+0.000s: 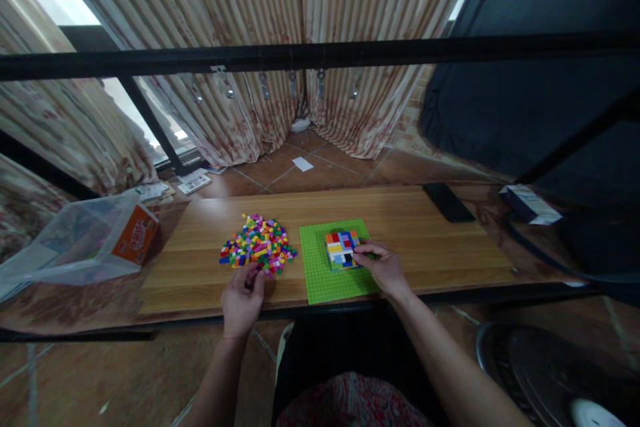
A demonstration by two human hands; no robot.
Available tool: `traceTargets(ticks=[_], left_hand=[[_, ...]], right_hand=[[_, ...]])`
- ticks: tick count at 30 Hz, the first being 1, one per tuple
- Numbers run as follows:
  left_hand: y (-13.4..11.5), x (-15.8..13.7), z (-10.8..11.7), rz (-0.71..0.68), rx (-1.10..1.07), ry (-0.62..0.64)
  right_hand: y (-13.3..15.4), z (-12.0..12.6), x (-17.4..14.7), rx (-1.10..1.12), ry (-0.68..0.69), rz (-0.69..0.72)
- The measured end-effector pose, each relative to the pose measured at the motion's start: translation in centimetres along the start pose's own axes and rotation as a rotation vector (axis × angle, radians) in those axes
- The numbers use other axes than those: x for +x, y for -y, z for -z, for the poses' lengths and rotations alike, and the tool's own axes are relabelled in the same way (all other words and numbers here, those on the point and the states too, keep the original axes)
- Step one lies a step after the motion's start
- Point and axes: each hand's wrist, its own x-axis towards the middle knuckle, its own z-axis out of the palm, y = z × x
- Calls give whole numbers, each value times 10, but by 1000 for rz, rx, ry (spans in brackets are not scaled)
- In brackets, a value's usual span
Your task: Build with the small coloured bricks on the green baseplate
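Right hand [386, 271] touched the brick block [338, 248], left hand [241, 300] by loose bricks [260, 240], grips unclear; building seemingly needed alignment next.

Bare brown wood-grain tabletop [443, 253] gives passage right of centre, below the flat black rectangular slab [449, 203] — a narrow lane parts the multicoloured plastic brick heap [260, 241] from the square green studded plate [317, 280]. A straight black bar [320, 54] crosses the upper frame; a translucent plastic box [93, 230] blocks the left.
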Motion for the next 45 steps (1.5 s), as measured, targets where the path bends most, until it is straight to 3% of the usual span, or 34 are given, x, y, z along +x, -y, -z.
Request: traceTargets(ticks=[8, 24, 29, 32, 35, 38, 42, 45], left_hand=[[2, 0, -1, -5, -17, 6], [5, 0, 0, 1, -17, 17], [11, 0, -3, 43, -125, 43], [10, 0, -2, 80, -231, 24], [3, 0, 3, 142, -360, -49], [-2, 0, 9, 203, -406, -138], [2, 4, 16, 235, -325, -258], [12, 12, 20, 239, -216, -276]], right_hand=[[13, 2, 5, -33, 40, -107], [16, 7, 2, 10, 85, -63], [15, 17, -2, 194, -95, -111], [20, 21, -8, 193, -187, -80], [34, 20, -18, 133, -193, -28], [51, 11, -32, 49, -103, 40], [66, -14, -51, -96, 148, 181], [68, -39, -62, -228, 352, 288]])
